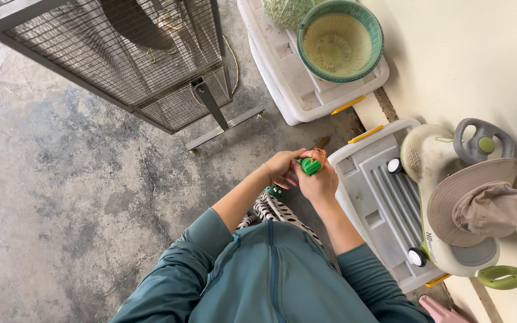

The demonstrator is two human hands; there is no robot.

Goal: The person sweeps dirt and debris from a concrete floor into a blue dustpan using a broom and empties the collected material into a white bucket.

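Green toy [310, 165] (both hands gripping)

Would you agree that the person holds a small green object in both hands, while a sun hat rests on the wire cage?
Not quite. The sun hat rests on the toy ride-on car by the wall, not on the wire cage, as the head view shows. The rest holds: the left hand and right hand hold a small green object together.

Mottled concrete floor [61, 179] under wire cage [121, 54] and 2 white bins [294, 78].
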